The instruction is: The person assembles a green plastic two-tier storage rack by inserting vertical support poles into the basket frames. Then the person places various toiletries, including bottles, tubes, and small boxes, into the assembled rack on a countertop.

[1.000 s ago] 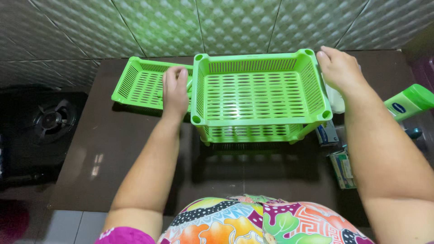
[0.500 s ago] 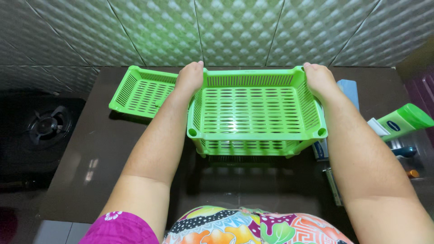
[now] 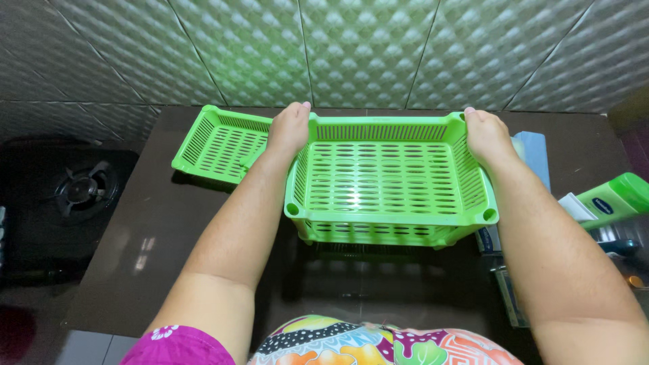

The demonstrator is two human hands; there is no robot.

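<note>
Hands grip the far corners of the slotted green plastic basket (image 3: 389, 176), left hand (image 3: 289, 127) and right hand (image 3: 485, 134) closed on its rim, seemingly seating it on the bench (image 3: 162, 223), beside a shallower green plastic tray (image 3: 223, 143).

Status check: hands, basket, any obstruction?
Left hand and right hand grip the top green basket's far corners. It sits stacked on another. Spare tray lies left, clear.

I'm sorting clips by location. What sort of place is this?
Probably a home kitchen: a gas burner sits at the left, tiles cover the wall, and both hands grip a green basket on a dark counter.
</note>
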